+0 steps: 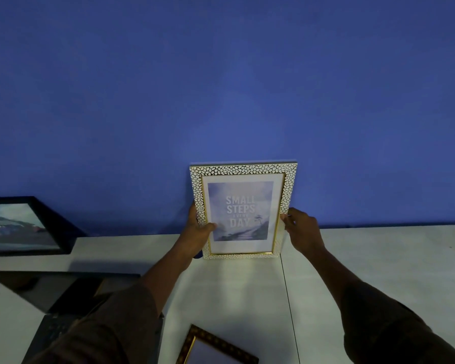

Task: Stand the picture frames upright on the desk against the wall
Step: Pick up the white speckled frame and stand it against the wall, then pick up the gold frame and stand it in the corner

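White frame (243, 168) with a raised pebble-like pattern, dark lines between the cells, thin shiny gold inner rim. Rectangular, portrait. Glossy front over a white mat and a hazy blue-grey print reading "SMALL STEPS EVERY DAY". It stands upright at the back of the surface (365, 271), bottom edge down on it, top edge at the blue wall (221, 74); can't tell if it touches the wall.

Left hand (195, 232) wrapped round the frame's left edge, thumb across the front glass, fingers hidden behind. Right hand (301, 229) pinching the right edge, fingers curled closed on it.

Surface is pale, smooth, matte, with a thin dark seam running front to back. Wall is flat, matte.

Black frame (47, 222) with a landscape picture stands at far left by the wall. Dark ornate frame (216, 342), gold inner edge, lies flat at the near edge. Open laptop (63, 287) at lower left, partly under the left sleeve.
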